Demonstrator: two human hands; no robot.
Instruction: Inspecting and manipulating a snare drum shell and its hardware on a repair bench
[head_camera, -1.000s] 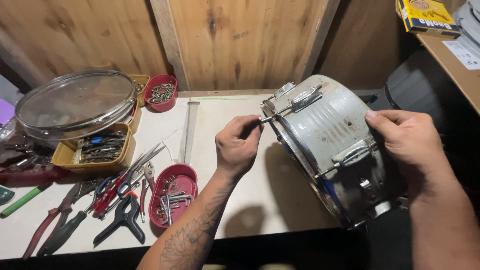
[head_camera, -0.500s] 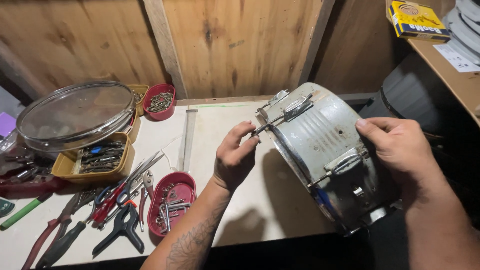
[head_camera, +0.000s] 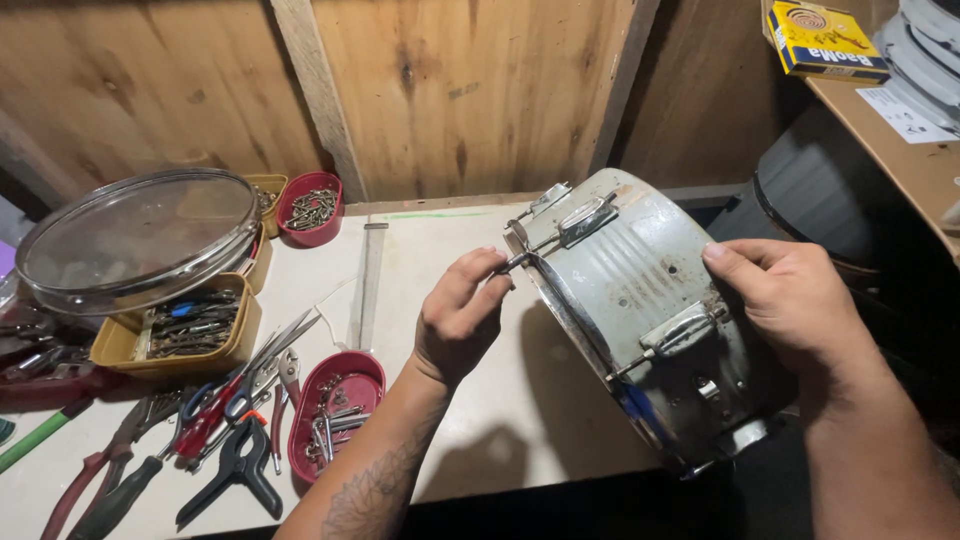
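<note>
Lighting warm, from above; pale wooden worktop (head_camera: 450, 250) brightly lit; soft shadow under the left hand (head_camera: 462, 318); right of the right hand (head_camera: 790, 300) dim; focus sharp; edges slightly stretched.
</note>
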